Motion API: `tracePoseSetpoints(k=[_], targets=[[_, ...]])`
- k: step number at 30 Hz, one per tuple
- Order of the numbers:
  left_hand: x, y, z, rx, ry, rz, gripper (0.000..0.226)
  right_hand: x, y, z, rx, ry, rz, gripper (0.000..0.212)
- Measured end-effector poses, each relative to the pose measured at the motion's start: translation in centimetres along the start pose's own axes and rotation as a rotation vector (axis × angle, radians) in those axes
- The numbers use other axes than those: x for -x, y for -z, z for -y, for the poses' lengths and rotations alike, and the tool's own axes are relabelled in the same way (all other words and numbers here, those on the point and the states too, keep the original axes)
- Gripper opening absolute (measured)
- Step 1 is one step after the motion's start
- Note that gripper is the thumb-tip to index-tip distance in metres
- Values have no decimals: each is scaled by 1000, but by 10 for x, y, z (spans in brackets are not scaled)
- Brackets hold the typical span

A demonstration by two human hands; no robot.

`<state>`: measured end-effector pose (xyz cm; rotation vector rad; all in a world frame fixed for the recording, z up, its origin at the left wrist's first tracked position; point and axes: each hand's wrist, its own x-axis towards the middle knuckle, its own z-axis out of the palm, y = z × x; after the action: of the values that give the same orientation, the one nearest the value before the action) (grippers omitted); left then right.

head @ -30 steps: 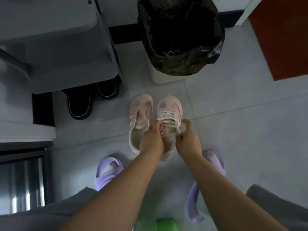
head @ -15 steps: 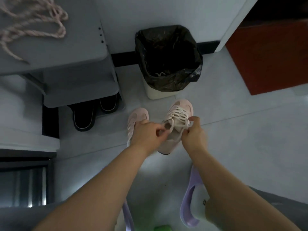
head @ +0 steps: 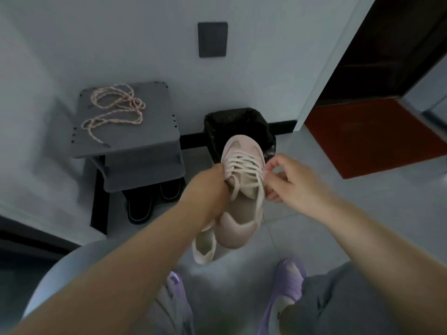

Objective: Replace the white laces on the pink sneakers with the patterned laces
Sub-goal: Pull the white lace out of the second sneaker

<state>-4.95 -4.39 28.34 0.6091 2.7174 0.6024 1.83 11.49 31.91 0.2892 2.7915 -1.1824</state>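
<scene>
While the left hand (head: 212, 180) grips the pink sneaker (head: 242, 213), the right hand (head: 292, 187) pinches its white lace (head: 244, 165), still threaded; patterned laces (head: 113, 110) lie untouched aside.

Bin (head: 219, 128) and shelf (head: 152, 122) stand close behind the held sneaker (head: 239, 229).

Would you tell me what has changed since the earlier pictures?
The left hand lifted the laced pink sneaker off the floor; the right hand pinches its white lace. The unlaced pink sneaker stayed down, the patterned laces on the grey shelf.
</scene>
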Motion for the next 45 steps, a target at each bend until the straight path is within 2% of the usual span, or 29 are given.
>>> tracePoseSetpoints(k=[2, 6, 8, 13, 16, 18, 21, 23, 27, 31, 35, 37, 39, 41, 42, 43, 45], targets=[[14, 4, -8, 153, 14, -48, 39, 0, 3, 2, -13, 2, 0, 15], [21, 1, -14, 483, 14, -94, 43, -11, -2, 3, 10, 14, -55, 16], [18, -2, -10, 633, 35, -99, 43, -13, 1, 1, -11, -32, -117, 23], [12, -10, -3, 697, -73, 9, 46, -13, 5, -5, 27, 18, -141, 19], [7, -12, -2, 661, -106, -2, 48, -20, 2, -5, 26, 57, -134, 16], [2, -12, -2, 644, -110, -41, 46, -26, 2, -4, -199, 5, -97, 16], [-4, -12, -1, 566, -149, -67, 47, -31, 8, -6, -725, -49, 27, 25], [-6, -12, 0, 510, -170, -55, 52, -32, 12, -5, -931, -41, 105, 32], [-5, -10, -3, 640, -154, 52, 68, -33, 14, 2, -1092, -45, 130, 33], [-4, -7, -8, 822, -89, 70, 94, -35, 11, 5, -1264, -66, 92, 29], [-2, -7, -10, 870, -79, 104, 88, -37, 11, 5, -1406, -80, 62, 23], [-2, -10, -6, 832, -77, 77, 82, -35, 17, 6, -1290, -38, 94, 15], [-4, -14, -1, 842, -64, 42, 76, -36, 29, 1, -789, 66, 51, 5], [-4, -17, 0, 855, -54, 13, 69, -38, 43, -8, -156, 158, -141, 31], [-4, -18, -1, 851, -63, 2, 67, -38, 49, -12, 34, 187, -242, 40], [-4, -20, -1, 839, -79, -8, 65, -38, 52, -13, 143, 195, -326, 42], [-5, -22, 1, 797, -105, -22, 61, -36, 55, -12, 101, 134, -511, 32]])
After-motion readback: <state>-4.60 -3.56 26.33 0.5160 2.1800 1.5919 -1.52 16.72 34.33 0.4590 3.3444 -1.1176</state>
